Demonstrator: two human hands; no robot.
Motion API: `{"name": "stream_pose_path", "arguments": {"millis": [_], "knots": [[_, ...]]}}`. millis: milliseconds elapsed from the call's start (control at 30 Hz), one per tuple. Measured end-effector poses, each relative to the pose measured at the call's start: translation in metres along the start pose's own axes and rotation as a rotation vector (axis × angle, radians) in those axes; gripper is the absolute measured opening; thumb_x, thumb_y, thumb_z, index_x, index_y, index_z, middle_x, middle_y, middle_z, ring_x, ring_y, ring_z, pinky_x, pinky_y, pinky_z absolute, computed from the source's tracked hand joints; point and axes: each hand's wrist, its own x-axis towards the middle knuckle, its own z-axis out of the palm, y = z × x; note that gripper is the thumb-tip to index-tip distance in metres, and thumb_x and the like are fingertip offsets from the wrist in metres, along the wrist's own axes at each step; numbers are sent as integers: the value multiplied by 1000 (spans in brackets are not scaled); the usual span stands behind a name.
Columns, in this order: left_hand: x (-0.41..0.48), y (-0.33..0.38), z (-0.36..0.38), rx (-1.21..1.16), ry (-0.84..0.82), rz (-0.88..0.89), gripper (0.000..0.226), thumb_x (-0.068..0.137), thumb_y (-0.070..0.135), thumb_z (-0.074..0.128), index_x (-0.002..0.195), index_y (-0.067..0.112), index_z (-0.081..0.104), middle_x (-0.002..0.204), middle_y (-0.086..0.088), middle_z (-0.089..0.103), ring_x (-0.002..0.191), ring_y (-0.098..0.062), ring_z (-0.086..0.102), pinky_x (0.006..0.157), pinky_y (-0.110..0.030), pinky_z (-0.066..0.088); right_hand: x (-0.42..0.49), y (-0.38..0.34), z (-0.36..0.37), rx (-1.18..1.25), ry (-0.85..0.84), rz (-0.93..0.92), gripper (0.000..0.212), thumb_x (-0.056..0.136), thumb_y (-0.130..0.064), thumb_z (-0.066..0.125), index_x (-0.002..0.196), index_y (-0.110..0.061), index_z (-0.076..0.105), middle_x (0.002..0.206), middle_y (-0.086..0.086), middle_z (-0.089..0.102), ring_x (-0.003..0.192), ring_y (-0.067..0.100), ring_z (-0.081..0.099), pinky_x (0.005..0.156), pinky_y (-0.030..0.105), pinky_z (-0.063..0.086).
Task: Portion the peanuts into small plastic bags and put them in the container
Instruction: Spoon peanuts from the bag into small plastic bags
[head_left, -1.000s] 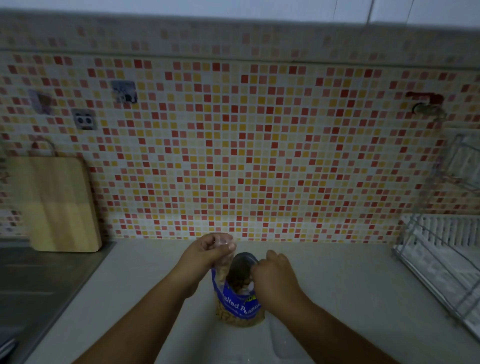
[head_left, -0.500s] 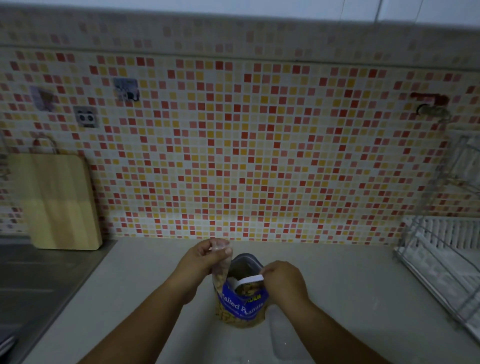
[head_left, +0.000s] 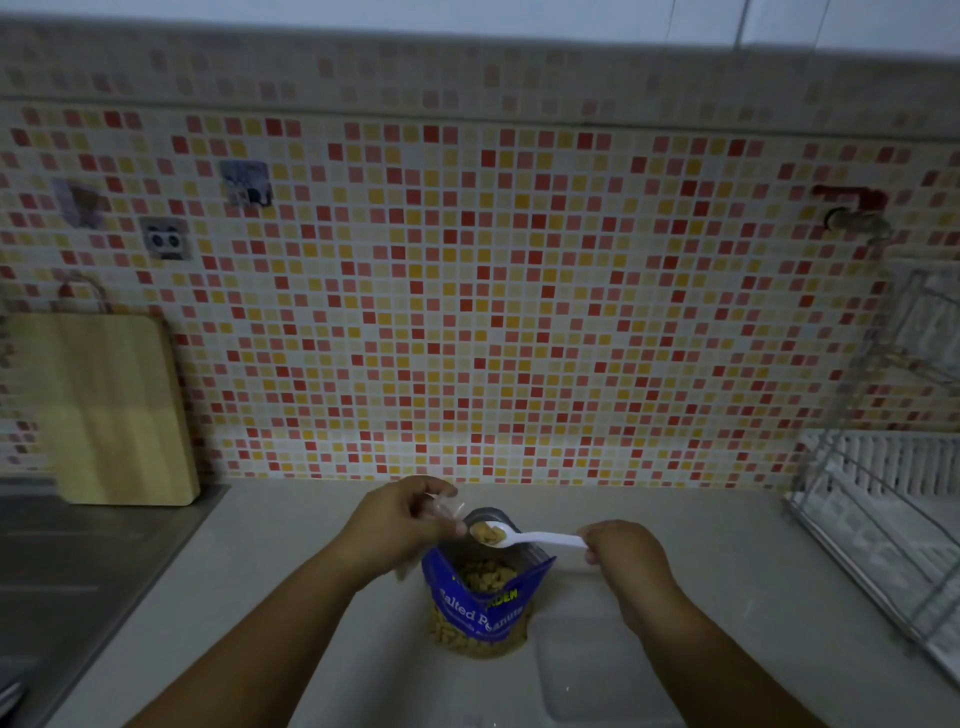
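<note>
spoon (head_left: 525, 538) risen over pouch (head_left: 480, 609) rim | right hand (head_left: 626, 555) pinching | left hand (head_left: 399, 526): baggie (head_left: 444, 507)

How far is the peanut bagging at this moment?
Done: the peanut package stands open. In hand: the right hand holds a white spoon loaded with peanuts beside the small bag that the left hand pinches. Left: filling it and putting it in the clear container, which shows no filled bags.

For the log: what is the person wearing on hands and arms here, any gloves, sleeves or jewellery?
Both the left hand and right hand are bare, no gloves. Forearms are uncovered to the frame edge; no sleeve, watch or ring shows in this dim light.
</note>
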Motion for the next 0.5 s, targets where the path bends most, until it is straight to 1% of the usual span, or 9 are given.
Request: {"name": "stream_pose_path", "arguments": {"millis": [67,100,167,200,300,367,433,500], "knots": [[1,2,4,159,-3,17,42,71,30,79,109,32,61,104,7,62,95,-9,59,73,-20,50,-2,8,-8,22,27,37,44,95,-16,45,139,-13,42,127,7,55,100,17,51,102,30,41],[2,4,6,213,-8,24,45,70,31,79,111,31,60,103,8,61,94,-8,58,70,-18,48,-4,12,-11,23,49,46,43,95,-15,45,138,-13,44,125,6,55,98,17,50,102,30,41],[3,8,11,305,-24,40,50,69,32,80,114,30,60,104,7,62,91,-9,59,69,-18,48,-5,19,-19,15,70,48,42,94,-15,45,136,-12,46,112,5,54,93,16,47,101,28,41],[4,11,14,353,-31,51,52,68,32,80,115,29,59,106,7,62,90,-10,59,71,-19,49,-6,22,-22,19,66,54,43,93,-14,45,136,-12,46,108,5,52,92,16,46,100,28,41],[7,17,22,485,-46,82,53,67,35,80,116,30,59,110,6,63,95,-13,58,77,-25,51,-11,21,-28,68,61,76,42,93,-16,47,136,-13,46,115,7,54,98,17,51,99,29,42],[10,21,26,542,-48,108,52,66,38,80,113,32,60,109,7,65,96,-12,59,78,-27,51,-15,19,-30,82,61,87,42,93,-17,49,135,-12,46,116,7,53,104,19,52,101,31,41],[11,23,30,576,-55,131,48,65,40,80,110,33,62,108,8,66,96,-12,59,80,-29,52,-16,17,-30,78,52,87,42,92,-17,49,134,-13,48,114,7,54,101,19,52,101,32,42],[13,25,34,602,-66,149,46,66,40,79,109,33,62,107,9,66,96,-12,59,81,-31,53,-18,12,-32,73,51,62,40,93,-16,46,133,-14,49,116,6,55,99,20,51,101,31,41]]}}
